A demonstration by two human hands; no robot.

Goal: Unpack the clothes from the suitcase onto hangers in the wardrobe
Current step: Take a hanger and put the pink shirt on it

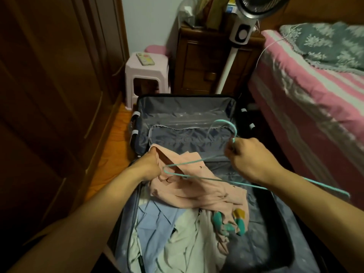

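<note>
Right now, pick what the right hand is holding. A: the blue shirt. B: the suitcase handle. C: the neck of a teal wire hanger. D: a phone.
C: the right hand pinches the teal wire hanger just below its hook, above the open suitcase, while the left hand grips the pink garment.

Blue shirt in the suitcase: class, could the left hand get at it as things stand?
Probably not directly: the left hand grips the pink garment, though the blue shirt lies uncovered just below it.
</note>
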